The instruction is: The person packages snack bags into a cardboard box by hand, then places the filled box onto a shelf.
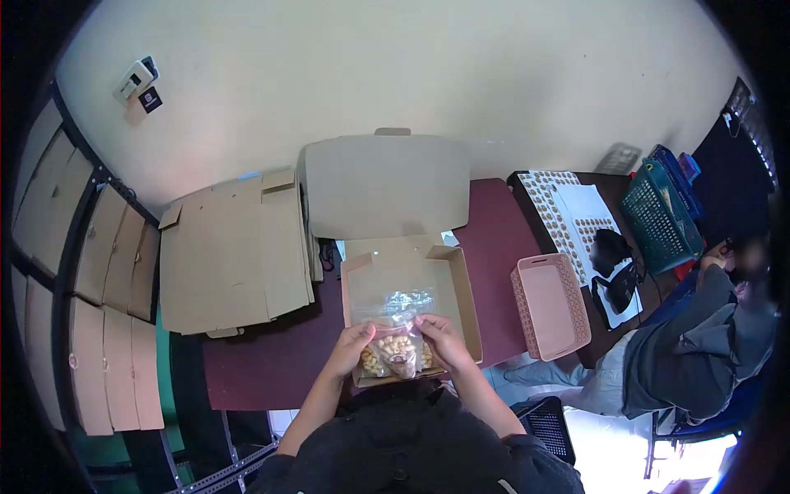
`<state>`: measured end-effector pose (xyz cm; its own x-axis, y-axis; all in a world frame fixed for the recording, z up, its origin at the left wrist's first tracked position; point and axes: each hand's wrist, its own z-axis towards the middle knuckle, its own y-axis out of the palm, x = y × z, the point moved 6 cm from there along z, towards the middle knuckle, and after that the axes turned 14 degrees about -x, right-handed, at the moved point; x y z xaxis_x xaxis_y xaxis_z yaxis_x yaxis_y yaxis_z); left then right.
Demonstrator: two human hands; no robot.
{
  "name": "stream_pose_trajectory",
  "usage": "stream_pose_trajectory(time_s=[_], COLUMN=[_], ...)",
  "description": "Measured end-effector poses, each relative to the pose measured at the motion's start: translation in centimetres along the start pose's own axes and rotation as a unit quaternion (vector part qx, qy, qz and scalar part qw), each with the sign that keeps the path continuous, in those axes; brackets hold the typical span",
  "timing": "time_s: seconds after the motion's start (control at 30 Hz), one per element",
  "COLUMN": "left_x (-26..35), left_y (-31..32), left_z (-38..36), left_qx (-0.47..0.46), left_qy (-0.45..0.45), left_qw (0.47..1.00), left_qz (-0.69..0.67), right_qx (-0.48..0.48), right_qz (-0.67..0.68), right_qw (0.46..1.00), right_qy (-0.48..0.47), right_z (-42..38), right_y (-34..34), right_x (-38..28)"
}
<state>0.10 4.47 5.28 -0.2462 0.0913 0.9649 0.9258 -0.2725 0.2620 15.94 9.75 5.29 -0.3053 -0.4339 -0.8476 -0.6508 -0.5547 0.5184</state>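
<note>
Between my two hands is a clear plastic bag [400, 347] of small pale yellow snack pieces, with a round label near its bottom. My left hand [355, 344] pinches the bag's upper left corner. The upper right corner is gripped by the fingers of my right hand [443, 339]. The bag is upright over the near end of an open cardboard box [471, 317], whose lid [387, 185] stands raised against the wall. More of the snack pieces show in the box on both sides of the bag, partly hidden behind it.
Flattened cardboard boxes [234, 255] are stacked at left on the maroon table [247, 370]. A pink basket [520, 300] stands at the right. Beyond are sticker sheets [547, 198], a black bag [613, 272] and a green basket [658, 210]. A person [699, 346] sits at far right; shelved boxes [107, 329] line the left.
</note>
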Motion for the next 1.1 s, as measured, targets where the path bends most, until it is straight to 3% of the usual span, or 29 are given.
stream_pose_trajectory(time_s=[0.07,0.13,0.2,0.23,0.33,0.57,0.6,0.63,0.67,0.7,0.8,0.87,0.9,1.1], left_x=[1.5,0.6,0.3,0.5,1.5,1.8,2.1,3.5,4.6,4.4,3.4,3.5,3.8,2.3], left_y=[0.7,0.3,-0.2,0.0,0.7,0.3,0.7,0.7,0.6,0.3,0.1,2.3,2.9,3.2], left_z=[-0.1,0.0,-0.1,-0.2,-0.1,0.0,0.3,0.5,0.2,0.1,-0.1,0.7,0.9,0.4], left_qx=[0.011,0.054,0.105,0.117,0.122,0.034,0.036,0.105,0.173,0.175,0.158,0.093,0.088,0.160], left_qy=[0.000,-0.002,-0.007,-0.004,0.028,0.007,0.007,0.070,0.132,0.132,0.094,0.072,0.121,0.092], left_qw=[1.000,0.997,0.991,0.991,0.991,0.999,0.999,0.990,0.972,0.971,0.980,0.978,0.957,0.968], left_qz=[0.010,0.047,0.081,0.065,0.051,0.025,0.024,0.060,0.095,0.094,0.076,0.172,0.250,0.169], right_qx=[0.004,0.006,0.054,0.051,0.063,0.012,0.014,0.013,0.045,0.076,0.083,0.053,0.034,0.038], right_qz=[0.077,0.063,-0.146,-0.136,-0.213,-0.190,-0.197,-0.198,-0.191,-0.183,-0.220,-0.243,-0.289,-0.402], right_qw=[0.997,0.998,0.987,0.988,0.975,0.982,0.980,0.980,0.980,0.979,0.967,0.963,0.948,0.897], right_qy=[-0.014,-0.006,-0.034,-0.047,-0.024,0.005,0.009,0.010,-0.018,-0.048,-0.094,-0.100,-0.128,-0.177], right_z=[0.1,0.2,0.2,0.2,0.2,0.2,0.2,0.2,0.2,0.1,0.3,0.5,0.6,1.0], right_y=[-0.4,-0.4,-0.1,1.1,0.9,0.0,0.0,0.2,0.1,-0.1,0.6,1.8,2.8,3.7], right_x=[0.1,0.1,-1.1,-1.8,-1.8,-2.5,-2.7,-2.7,-3.2,-3.5,-3.9,-3.8,-4.0,-4.1])
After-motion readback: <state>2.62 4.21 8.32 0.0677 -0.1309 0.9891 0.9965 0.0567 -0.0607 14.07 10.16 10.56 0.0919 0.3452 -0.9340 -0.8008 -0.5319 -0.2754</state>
